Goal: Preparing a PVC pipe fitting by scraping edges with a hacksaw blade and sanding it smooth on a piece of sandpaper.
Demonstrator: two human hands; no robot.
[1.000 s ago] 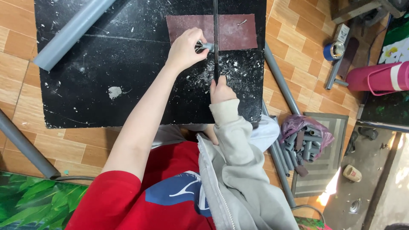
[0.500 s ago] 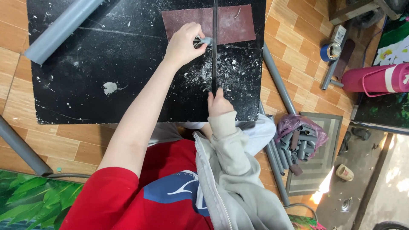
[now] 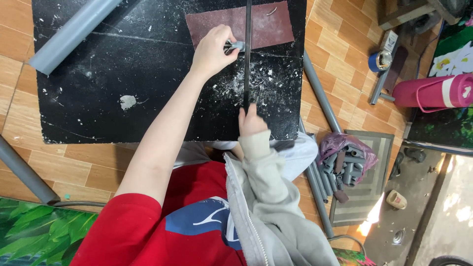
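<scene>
Head view: left hand pinches small grey piece; right hand grips black blade.

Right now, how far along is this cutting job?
Done: pale shavings litter the black board. In hand: left hand pins a small grey piece against the dark blade; right hand grips its near end. Left: the long grey pipe lies untouched.

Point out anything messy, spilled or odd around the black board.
White flecks and shavings are scattered over the black board around the dark strip, between the left hand and right hand. A pale smear marks the board farther left. Nothing looks broken.
</scene>
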